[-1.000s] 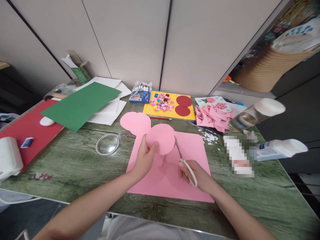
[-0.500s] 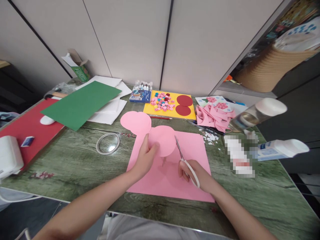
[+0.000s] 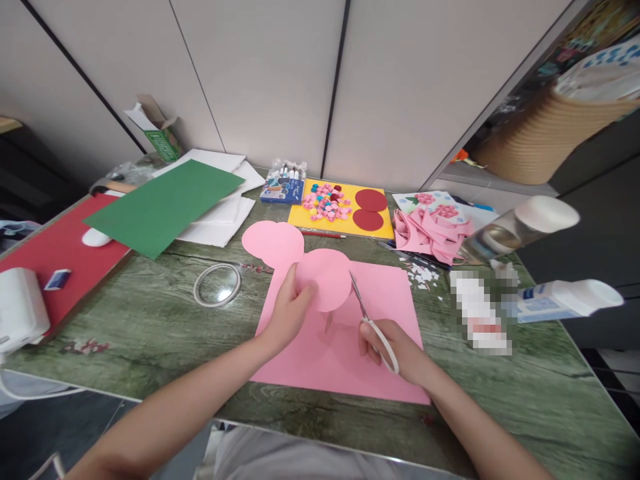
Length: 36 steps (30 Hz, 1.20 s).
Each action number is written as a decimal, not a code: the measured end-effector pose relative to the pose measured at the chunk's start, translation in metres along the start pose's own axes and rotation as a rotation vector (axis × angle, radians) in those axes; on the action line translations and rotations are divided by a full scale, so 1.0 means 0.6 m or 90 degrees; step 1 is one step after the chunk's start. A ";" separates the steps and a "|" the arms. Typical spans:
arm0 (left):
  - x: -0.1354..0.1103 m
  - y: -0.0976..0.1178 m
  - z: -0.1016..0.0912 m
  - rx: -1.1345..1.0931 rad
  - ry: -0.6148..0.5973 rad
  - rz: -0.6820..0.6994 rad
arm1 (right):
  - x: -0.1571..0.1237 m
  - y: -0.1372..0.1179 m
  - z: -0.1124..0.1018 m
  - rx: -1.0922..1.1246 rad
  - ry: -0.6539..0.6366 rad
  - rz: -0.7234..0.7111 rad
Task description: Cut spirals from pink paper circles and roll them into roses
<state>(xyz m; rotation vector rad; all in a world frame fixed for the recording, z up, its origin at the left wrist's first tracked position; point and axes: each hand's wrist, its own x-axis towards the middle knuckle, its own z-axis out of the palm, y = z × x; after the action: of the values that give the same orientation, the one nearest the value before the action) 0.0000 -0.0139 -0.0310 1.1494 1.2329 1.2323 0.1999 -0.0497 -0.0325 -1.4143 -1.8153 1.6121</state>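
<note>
My left hand pinches a pink paper circle and holds it up above a large pink sheet lying flat on the green table. In my right hand is a pair of white-handled scissors, its blades pointing up at the circle's right edge. A narrow pink strip hangs below the circle. A second pink circle lies on the table behind my left hand.
A clear tape ring lies left of the sheet. Further back are green paper, a red sheet, a yellow board with small coloured pieces and dark red discs, pink scraps, and glue bottles at right.
Almost nothing differs; both hands with the circle and the scissors hold the same pose, and the view has shifted very slightly.
</note>
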 end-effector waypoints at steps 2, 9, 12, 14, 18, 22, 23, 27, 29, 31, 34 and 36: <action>0.001 0.000 0.000 -0.028 0.008 -0.007 | 0.001 0.001 0.001 0.010 -0.001 -0.006; -0.007 0.004 0.011 -0.146 -0.029 -0.047 | 0.006 0.003 0.009 0.030 0.020 -0.033; -0.008 0.005 0.012 -0.116 -0.049 -0.056 | 0.007 0.004 0.011 0.033 0.026 -0.039; -0.007 0.005 0.010 -0.101 -0.048 -0.056 | 0.006 0.005 0.012 0.033 0.020 -0.042; -0.008 0.010 0.007 -0.065 -0.055 -0.035 | 0.005 0.004 0.011 0.031 0.014 -0.047; -0.012 0.015 0.006 -0.040 -0.075 -0.007 | 0.004 0.001 0.009 0.031 0.017 -0.042; -0.013 0.015 0.006 -0.037 -0.077 -0.003 | 0.004 0.000 0.009 0.033 0.017 -0.041; -0.012 0.013 0.006 -0.031 -0.072 0.004 | 0.003 -0.002 0.007 0.035 0.014 -0.035; -0.011 0.012 0.007 -0.029 -0.069 0.008 | 0.003 -0.001 0.007 0.036 0.012 -0.034; -0.011 0.012 0.007 -0.024 -0.063 0.012 | 0.002 -0.001 0.007 0.039 0.015 -0.035; -0.010 0.012 0.006 -0.006 -0.040 0.021 | 0.002 0.001 0.007 0.041 0.017 -0.035; -0.010 0.013 0.006 0.001 -0.025 0.026 | 0.002 0.001 0.007 0.040 0.015 -0.037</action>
<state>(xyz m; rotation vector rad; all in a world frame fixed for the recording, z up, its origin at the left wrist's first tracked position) 0.0034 -0.0197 -0.0229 1.1992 1.1861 1.2332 0.1964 -0.0509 -0.0350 -1.3357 -1.7595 1.6037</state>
